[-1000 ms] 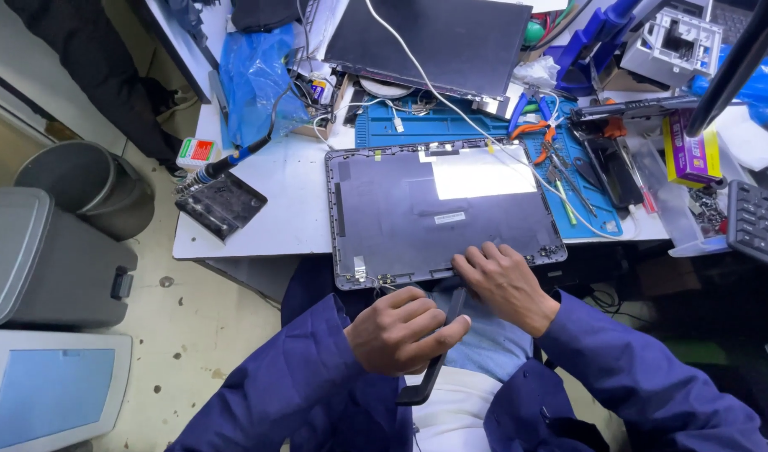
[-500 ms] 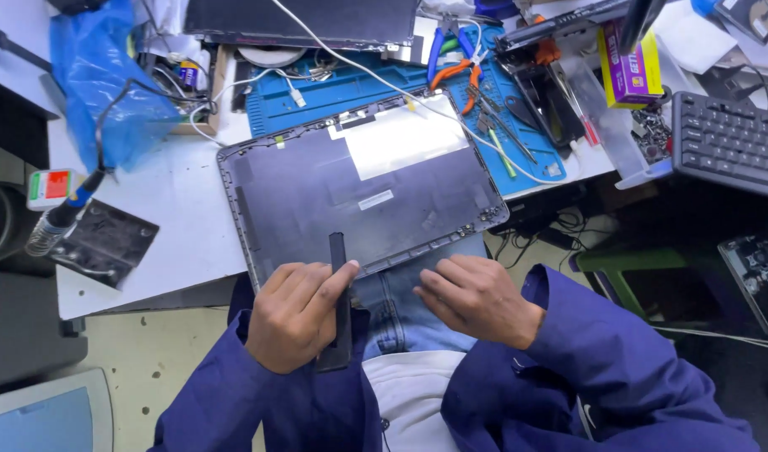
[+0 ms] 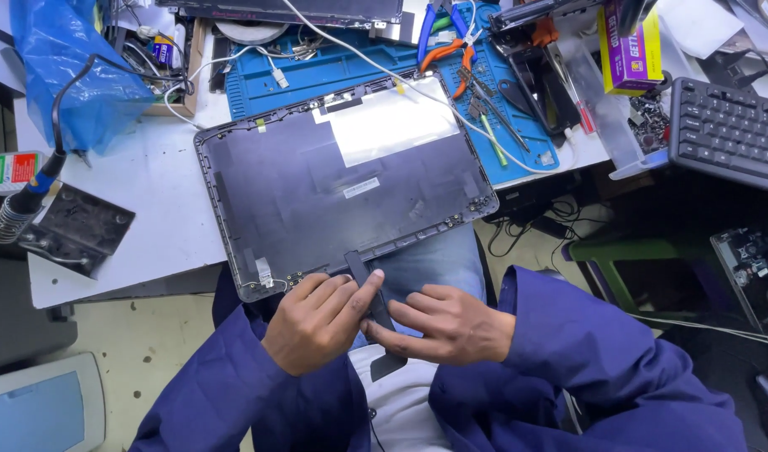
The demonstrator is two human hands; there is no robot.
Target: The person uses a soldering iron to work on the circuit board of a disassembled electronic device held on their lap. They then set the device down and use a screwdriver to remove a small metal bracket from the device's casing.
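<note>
A dark laptop lid shell [image 3: 333,188] lies inside-up on the white bench, overhanging its near edge above my lap. A long narrow black plastic strip [image 3: 369,293] leans against the shell's near edge and runs down toward my lap. My left hand [image 3: 317,322] pinches the strip from the left, thumb on its upper part. From the right, the fingers of my right hand [image 3: 446,322] press against the strip's lower part. Both arms wear dark blue sleeves.
A blue work mat [image 3: 342,63] with pliers [image 3: 451,42], screwdrivers and white cables lies behind the shell. A black keyboard [image 3: 727,134] sits at right, a blue plastic bag [image 3: 74,67] at left, a small dark panel [image 3: 78,226] near the left edge.
The view has swung and closed in. My left hand has shifted right along the shell's near edge with the strip, and my right hand has come onto the strip.
</note>
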